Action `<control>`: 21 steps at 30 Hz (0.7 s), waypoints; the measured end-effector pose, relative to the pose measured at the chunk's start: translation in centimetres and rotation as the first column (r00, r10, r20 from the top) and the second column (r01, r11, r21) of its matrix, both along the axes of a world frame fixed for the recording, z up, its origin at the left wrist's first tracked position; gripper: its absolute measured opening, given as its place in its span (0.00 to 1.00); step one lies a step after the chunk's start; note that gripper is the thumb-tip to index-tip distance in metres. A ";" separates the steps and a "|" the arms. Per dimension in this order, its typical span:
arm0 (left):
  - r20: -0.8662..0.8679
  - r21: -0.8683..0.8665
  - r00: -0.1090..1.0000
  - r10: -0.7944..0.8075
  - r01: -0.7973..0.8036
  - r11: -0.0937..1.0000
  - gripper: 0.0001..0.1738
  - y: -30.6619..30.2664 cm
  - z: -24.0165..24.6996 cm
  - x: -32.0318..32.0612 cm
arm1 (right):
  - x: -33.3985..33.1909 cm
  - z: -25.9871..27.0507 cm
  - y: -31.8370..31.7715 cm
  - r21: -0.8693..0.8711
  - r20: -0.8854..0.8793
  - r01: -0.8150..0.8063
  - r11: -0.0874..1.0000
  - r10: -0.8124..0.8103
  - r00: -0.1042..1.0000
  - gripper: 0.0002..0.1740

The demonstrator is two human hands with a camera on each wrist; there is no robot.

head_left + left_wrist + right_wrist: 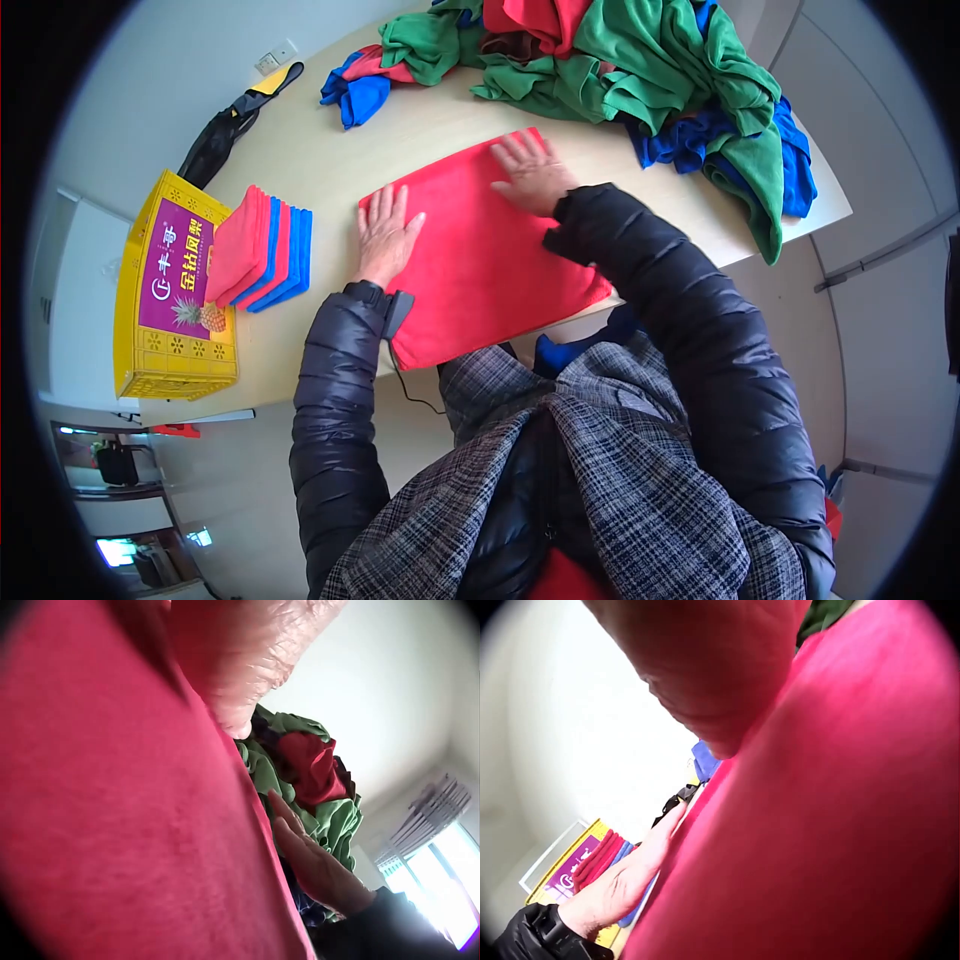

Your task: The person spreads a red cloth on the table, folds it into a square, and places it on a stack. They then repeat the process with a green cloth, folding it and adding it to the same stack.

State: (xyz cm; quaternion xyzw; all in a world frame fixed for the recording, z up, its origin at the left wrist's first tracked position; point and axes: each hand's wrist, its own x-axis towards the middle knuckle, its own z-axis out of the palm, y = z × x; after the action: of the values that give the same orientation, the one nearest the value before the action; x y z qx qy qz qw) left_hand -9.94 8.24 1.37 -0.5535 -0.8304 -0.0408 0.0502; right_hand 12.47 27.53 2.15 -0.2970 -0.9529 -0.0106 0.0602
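A red cloth (480, 250) lies spread flat at the table's front edge, its near side reaching over the edge. On its left part rests my left hand (388, 238), palm down with the fingers spread. My right hand (535, 178) lies on the far right part, fingers straight and apart. Both wrist views show the red cloth (135, 795) close up; in the left one the right hand (319, 870) appears beyond it, and in the right one the left hand (622, 885) lies flat at its side.
Folded red and blue cloths (262, 250) stand against a yellow crate (180, 375) at the left. A heap of green, red and blue cloths (650, 60) covers the back right. A smaller bunch (358, 98) and a black item (212, 145) lie at the back left.
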 end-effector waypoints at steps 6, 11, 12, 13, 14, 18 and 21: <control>0.093 -0.006 0.987 -0.131 0.133 0.991 0.37 4.5 -1.1 0.4 | -5.7 -1.2 -1.2 -0.139 -0.098 -0.102 0.985 0.089 0.991 0.41; 0.066 0.027 0.996 -0.053 0.051 0.998 0.37 4.1 -1.5 -1.4 | -4.7 -2.0 1.8 -0.126 -0.123 0.005 0.992 -0.021 0.992 0.40; 0.049 0.043 0.999 -0.023 0.021 0.999 0.37 4.0 -1.8 -2.1 | -4.5 -2.1 2.4 -0.127 -0.120 0.000 0.992 -0.015 0.993 0.40; 0.032 0.058 0.999 0.005 -0.007 0.998 0.36 3.8 -2.2 -2.8 | -4.1 -2.2 2.9 -0.112 -0.127 0.024 0.993 -0.038 0.991 0.39; 0.015 0.071 0.999 0.032 -0.033 0.997 0.36 3.6 -2.3 -3.1 | -3.6 -2.4 3.2 -0.100 -0.136 0.049 0.994 -0.062 0.989 0.39; 0.063 0.079 0.988 0.140 -0.145 0.986 0.37 2.6 -2.1 -3.9 | -2.0 -2.4 3.8 -0.102 -0.119 0.111 0.989 -0.123 0.985 0.38; 0.072 0.083 0.978 0.196 -0.202 0.976 0.37 1.4 -2.3 -4.9 | -0.5 -2.5 4.4 -0.097 -0.108 0.146 0.985 -0.156 0.982 0.38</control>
State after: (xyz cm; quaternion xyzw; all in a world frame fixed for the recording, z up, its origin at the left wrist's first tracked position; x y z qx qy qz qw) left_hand -14.84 9.67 -0.93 -0.4632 -0.8801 -0.0904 0.0523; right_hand 11.95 31.88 -0.36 -0.3711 -0.9220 0.0442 0.1011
